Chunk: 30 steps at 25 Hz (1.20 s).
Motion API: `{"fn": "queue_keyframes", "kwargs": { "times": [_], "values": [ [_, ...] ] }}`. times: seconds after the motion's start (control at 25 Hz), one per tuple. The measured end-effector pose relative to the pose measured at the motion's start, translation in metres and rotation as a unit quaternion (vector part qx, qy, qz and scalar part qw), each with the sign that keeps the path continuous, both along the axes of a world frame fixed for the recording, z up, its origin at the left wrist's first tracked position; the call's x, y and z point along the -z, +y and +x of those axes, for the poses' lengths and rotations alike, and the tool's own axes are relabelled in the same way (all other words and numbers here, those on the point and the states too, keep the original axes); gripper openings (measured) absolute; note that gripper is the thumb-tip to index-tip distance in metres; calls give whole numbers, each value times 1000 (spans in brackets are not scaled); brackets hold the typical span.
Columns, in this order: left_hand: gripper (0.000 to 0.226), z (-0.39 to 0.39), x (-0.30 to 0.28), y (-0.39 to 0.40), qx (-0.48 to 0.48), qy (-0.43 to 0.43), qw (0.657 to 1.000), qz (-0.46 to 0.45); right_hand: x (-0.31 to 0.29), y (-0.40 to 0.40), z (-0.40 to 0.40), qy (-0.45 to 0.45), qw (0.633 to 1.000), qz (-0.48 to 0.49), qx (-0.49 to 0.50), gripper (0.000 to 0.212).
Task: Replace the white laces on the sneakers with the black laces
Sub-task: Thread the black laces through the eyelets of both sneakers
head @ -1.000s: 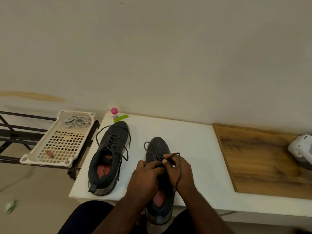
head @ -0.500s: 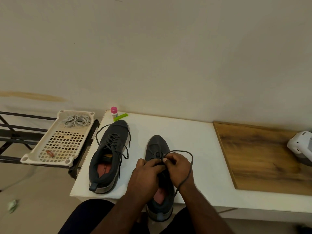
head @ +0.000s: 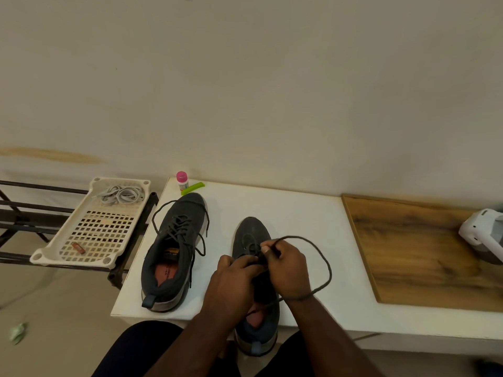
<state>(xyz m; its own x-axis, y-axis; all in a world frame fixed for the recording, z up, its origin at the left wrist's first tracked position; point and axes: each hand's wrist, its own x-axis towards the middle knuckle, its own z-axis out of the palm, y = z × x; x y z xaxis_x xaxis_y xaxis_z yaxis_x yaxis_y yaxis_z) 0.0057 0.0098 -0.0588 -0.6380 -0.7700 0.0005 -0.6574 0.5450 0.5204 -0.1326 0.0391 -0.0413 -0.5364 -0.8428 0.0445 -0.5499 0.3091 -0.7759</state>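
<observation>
While the left grip (head: pixel 234 276) pinches the sneaker (head: pixel 251 235) eyelets, the right grip (head: pixel 285 262) pinches the black lace (head: pixel 326 262).

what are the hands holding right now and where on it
The right hand pinches the black lace near its end. The left hand's grip is hidden.

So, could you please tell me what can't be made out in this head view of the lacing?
- Upper eyelets of the right sneaker: covered by the left hand and right hand.
- What the left hand's fingers hold: hidden behind its back.
- White device on the wooden board: cut off by the right edge.
- Label on the pink-capped bottle: too small to read.
- Small brown item in the tray: too small to identify.
</observation>
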Motion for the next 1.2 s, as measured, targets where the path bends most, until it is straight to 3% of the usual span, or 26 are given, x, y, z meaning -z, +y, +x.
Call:
{"fn": "queue_keyframes", "kwargs": {
  "times": [0.2,0.32,0.44,0.56,0.72,0.84,0.96,1.04,1.12,1.2],
  "values": [
    [47,0,3,-2,-6,-12,1000,8,-22,-3,-6,-119,972,-188,73,17],
    [47,-1,2,0,-4,-10,1000,6,-8,0,-6,-129,986,-91,60,25],
    [47,0,0,1,0,-4,1000,2,5,5,-2,-27,999,28,10,8],
    [47,0,-1,-1,0,-17,1000,16,-1,4,-4,-21,998,-26,51,11],
    [45,1,-12,3,10,-26,999,35,-4,-2,-10,-83,990,-44,101,17],
    [43,1,-38,12,34,46,994,92,-9,-12,-14,-89,986,-24,138,20],
    [39,6,-54,24,73,113,967,218,-19,-22,-19,-177,970,-21,164,13],
    [36,8,-54,26,99,77,972,199,-27,-25,-22,-257,946,-31,194,9],
    [18,8,-55,26,98,63,978,174,-39,-25,-21,-339,916,-41,210,9],
    [20,7,-59,25,54,126,962,237,-49,-23,-18,-394,896,-26,205,20]
  ]
}}
